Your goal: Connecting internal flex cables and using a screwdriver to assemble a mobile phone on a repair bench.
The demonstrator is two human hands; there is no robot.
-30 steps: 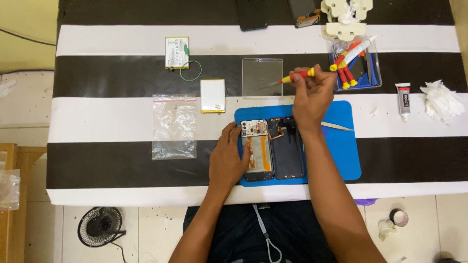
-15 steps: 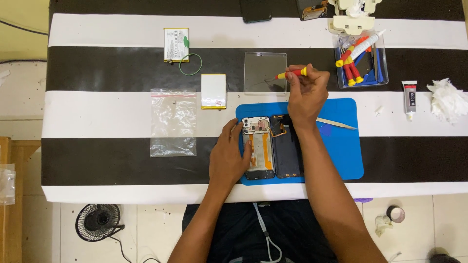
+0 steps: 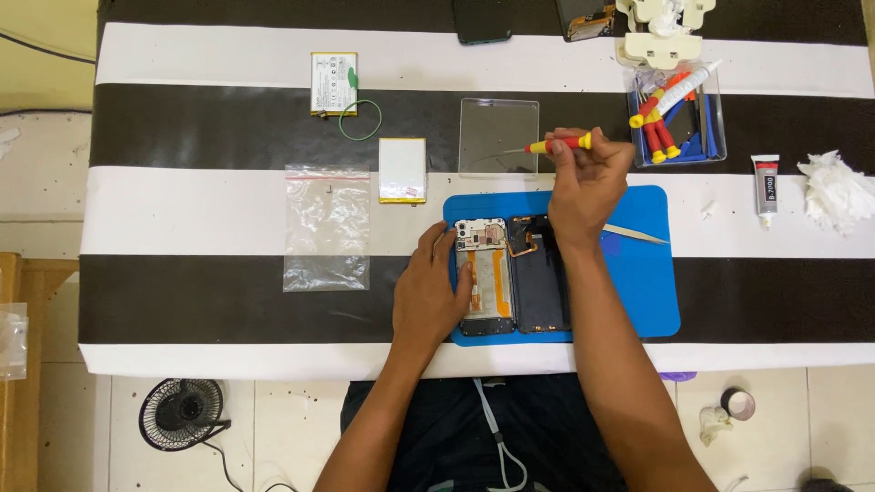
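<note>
Clear plastic bag (image 3: 326,228), perhaps empty

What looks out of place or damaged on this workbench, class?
The phone on the blue mat lies opened, its insides exposed. A crumpled tissue sits at the table's right edge. The right hand holds a screwdriver.

This looks like a small phone-repair bench, set up on a table (image 3: 182,219) covered in black and white stripes over a tiled floor. Under the right hand (image 3: 583,187) lies a blue work mat (image 3: 652,292) with an opened phone (image 3: 483,273) on it, and up to that hand's right stands a tray of red-and-yellow screwdrivers (image 3: 674,118), with a glue tube (image 3: 766,187) farther right. Off to the left hand's (image 3: 433,296) far side lie a loose battery (image 3: 402,170) and a clear parts bag (image 3: 326,228).
</note>
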